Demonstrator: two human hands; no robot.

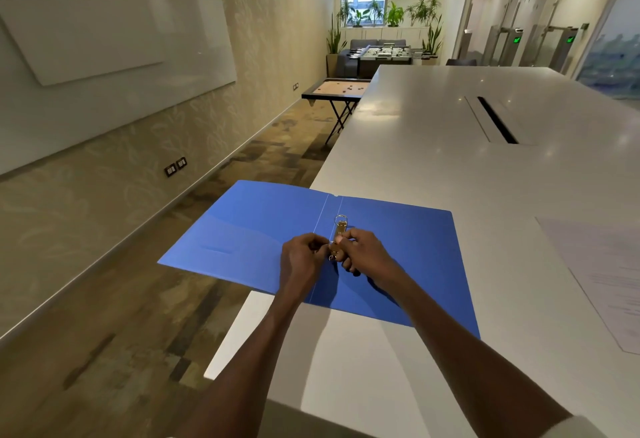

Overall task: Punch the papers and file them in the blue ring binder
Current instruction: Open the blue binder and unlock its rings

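the blue ring binder (398,250) lies open and flat at the near corner of the white table (433,147), its left cover jutting past the edge. both hands meet at the ring mechanism (340,226) on the spine: left hand (301,263) and right hand (362,252) each pinch the nearer ring. the papers (602,271) lie well apart, to the right.

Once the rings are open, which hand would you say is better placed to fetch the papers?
The right hand, probably: the papers lie on the white table to the right of the open blue ring binder, on that hand's side. The left hand would have to cross over.
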